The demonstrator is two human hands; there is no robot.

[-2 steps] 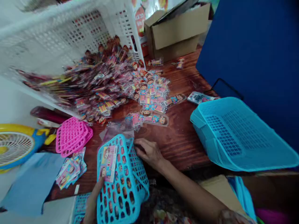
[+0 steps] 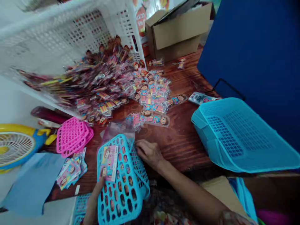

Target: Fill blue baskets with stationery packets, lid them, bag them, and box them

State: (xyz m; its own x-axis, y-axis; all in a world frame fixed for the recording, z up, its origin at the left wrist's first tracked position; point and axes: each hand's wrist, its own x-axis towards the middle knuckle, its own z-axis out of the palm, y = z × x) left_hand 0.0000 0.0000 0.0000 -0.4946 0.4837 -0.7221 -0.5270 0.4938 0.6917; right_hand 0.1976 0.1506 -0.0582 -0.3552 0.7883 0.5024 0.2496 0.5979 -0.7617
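Note:
A small blue perforated basket [image 2: 125, 184] rests at the near edge of the wooden table [image 2: 185, 140]. My left hand [image 2: 93, 201] grips its lower left rim, with the thumb pressing a pink printed card [image 2: 108, 163] against the basket's face. My right hand [image 2: 148, 153] lies at the basket's upper right edge, fingers curled against the mesh and a crumpled clear plastic bag [image 2: 118, 128]. A big heap of wrapped character toys [image 2: 110, 84] spreads over the table just beyond.
A large white crate [image 2: 58, 37] tilts over the heap. A stack of pink baskets [image 2: 73, 135] and loose cards [image 2: 70, 170] lie left, next to a yellow fan [image 2: 16, 147]. A stack of large blue baskets [image 2: 234, 134] sits right, cardboard box [image 2: 180, 31] behind.
The small blue basket has tipped slightly in my hands; otherwise almost nothing has moved.

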